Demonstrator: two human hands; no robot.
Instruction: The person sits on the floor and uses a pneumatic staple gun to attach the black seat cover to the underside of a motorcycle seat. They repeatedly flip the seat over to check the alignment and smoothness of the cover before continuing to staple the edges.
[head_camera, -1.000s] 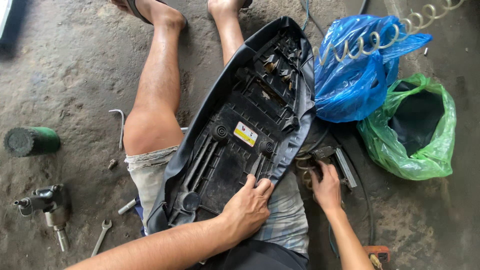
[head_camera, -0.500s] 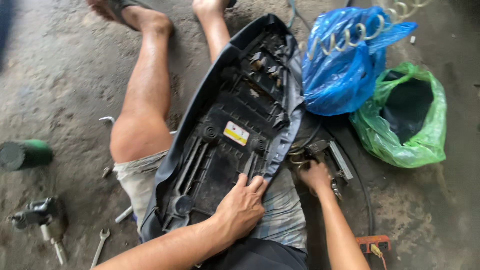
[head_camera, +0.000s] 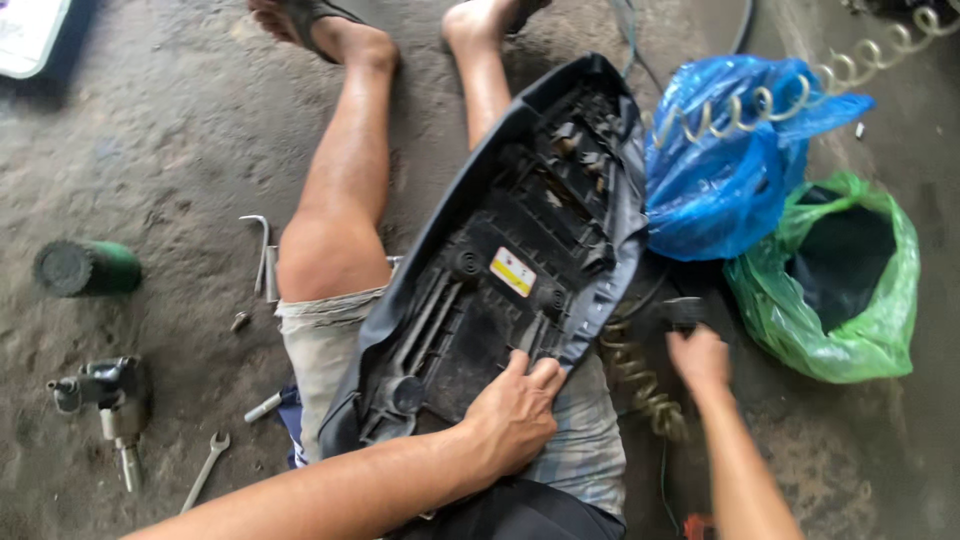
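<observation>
An upturned black motorcycle seat (head_camera: 505, 250) lies across my lap, plastic underside up, with a small yellow and white sticker (head_camera: 512, 271) on it. My left hand (head_camera: 515, 412) presses on the seat's near edge, fingers curled over the rim. To the right of the seat, my right hand (head_camera: 698, 358) grips a dark tool (head_camera: 683, 313) attached to a coiled hose (head_camera: 640, 375). My bare legs stretch forward on the concrete floor.
A blue plastic bag (head_camera: 725, 165) and a green plastic bag (head_camera: 840, 285) lie at the right. On the left are a green can (head_camera: 85, 268), an air impact wrench (head_camera: 110, 395), a spanner (head_camera: 205, 470), an L-shaped key (head_camera: 262, 250) and a socket (head_camera: 265, 407).
My right hand has lifted from the clutter beside the seat, now gripping the dark tool on the coiled hose. My left hand stays on the seat edge.
</observation>
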